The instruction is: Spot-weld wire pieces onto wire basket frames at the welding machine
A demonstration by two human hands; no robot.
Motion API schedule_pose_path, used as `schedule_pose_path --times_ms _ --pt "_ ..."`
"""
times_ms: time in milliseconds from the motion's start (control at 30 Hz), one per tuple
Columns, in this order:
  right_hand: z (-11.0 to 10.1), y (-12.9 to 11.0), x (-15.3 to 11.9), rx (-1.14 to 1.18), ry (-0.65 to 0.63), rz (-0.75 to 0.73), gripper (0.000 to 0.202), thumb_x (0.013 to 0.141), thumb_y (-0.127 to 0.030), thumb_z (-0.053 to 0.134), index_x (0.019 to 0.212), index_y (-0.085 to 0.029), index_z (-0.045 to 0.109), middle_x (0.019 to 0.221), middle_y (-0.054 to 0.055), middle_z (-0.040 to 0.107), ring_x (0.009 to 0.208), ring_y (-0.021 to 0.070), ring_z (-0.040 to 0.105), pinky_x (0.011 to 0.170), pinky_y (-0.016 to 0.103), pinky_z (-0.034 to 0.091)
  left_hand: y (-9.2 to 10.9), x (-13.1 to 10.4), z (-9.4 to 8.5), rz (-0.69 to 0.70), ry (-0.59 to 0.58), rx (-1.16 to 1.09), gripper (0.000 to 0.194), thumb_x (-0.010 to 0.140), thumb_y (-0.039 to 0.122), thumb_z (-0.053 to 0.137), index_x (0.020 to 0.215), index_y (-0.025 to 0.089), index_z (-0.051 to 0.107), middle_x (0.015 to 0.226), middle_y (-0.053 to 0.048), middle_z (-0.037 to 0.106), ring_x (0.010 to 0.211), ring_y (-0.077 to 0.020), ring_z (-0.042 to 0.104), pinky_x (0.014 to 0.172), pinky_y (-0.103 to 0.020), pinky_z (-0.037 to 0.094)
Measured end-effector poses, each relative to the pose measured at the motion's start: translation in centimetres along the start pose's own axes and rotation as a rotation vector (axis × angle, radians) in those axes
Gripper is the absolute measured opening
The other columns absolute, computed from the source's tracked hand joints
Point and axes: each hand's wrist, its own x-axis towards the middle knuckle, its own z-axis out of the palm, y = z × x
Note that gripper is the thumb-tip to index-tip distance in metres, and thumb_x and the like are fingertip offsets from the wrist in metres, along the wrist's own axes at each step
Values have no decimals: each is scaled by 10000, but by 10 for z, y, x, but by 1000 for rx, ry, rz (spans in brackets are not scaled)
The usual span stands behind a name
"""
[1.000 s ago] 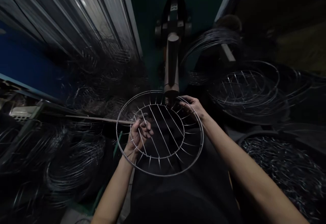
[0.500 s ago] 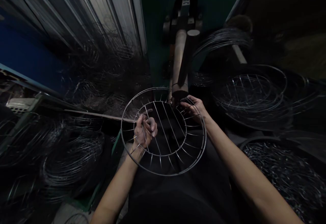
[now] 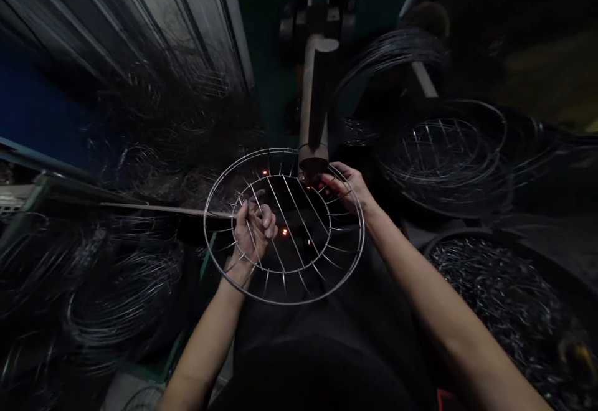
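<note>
A round wire rack [image 3: 283,272], with a large outer ring, a smaller inner ring and straight bars across it, lies over my lap. My left hand [image 3: 253,230] is closed at its left side, fingers curled by the inner ring and bars; wires pass in front of them. At the far right rim, my right hand [image 3: 348,188] is closed in a pinch beside the lower end of a thick metal cylinder [image 3: 312,149]. What sits between those fingertips is too small and dark to make out. Orange sparks [image 3: 284,231] glow beneath the bars.
A tub of short wire pieces [image 3: 495,292] stands at right. Behind it are stacked wire rings [image 3: 443,162]. Coiled wire [image 3: 124,299] lies at left, near a thin rod [image 3: 159,209] reaching toward the rack. Corrugated metal sheeting [image 3: 187,12] rises behind.
Glowing sparks have appeared under the rack and by my right fingertips. The whole view has shifted, so everything sits slightly further left and up. Both hands keep their places at the rack.
</note>
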Motion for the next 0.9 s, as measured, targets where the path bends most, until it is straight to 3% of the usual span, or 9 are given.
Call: schedule_pose_path --times_ms 133,267,433,600,733,900 --pt "-9 -2 -14 -66 -7 -33 430 635 -471 748 975 -222 665 802 11 664 692 140 610 582 249 489 3 -2 16 21 51 -19 155 873 318 475 866 190 562 493 66 433 351 -59 399 363 -157 292" --pt "-9 2 -2 -109 29 -45 322 627 -432 758 837 -200 682 757 -1 654 671 125 596 606 245 483 -3 -3 20 56 104 3 158 872 309 455 800 190 531 471 71 428 341 -58 385 372 -158 296" --pt "5 -4 12 -97 80 -52 342 556 -453 782 739 -209 626 696 -31 624 630 117 574 596 244 482 -8 -1 11 80 113 56 335 875 367 437 601 175 423 468 51 426 348 -56 390 382 -175 304" --pt "8 -3 14 -76 99 -29 351 550 -442 779 740 -204 604 674 -29 616 600 118 561 567 250 477 -13 0 4 78 72 33 298 897 371 406 681 179 480 479 49 443 358 -67 408 384 -179 304" --pt "5 -4 12 -46 102 -23 338 544 -421 789 732 -197 620 669 -28 620 581 108 553 557 245 468 -17 1 -6 86 66 -3 161 873 355 483 831 201 500 531 55 480 396 -79 444 409 -184 343" --pt "-18 0 -30 -150 81 -22 389 605 -443 768 910 -221 673 821 11 676 711 152 622 609 269 509 -16 7 -21 14 -67 11 306 810 461 597 785 197 442 661 24 553 499 -78 516 457 -171 399"
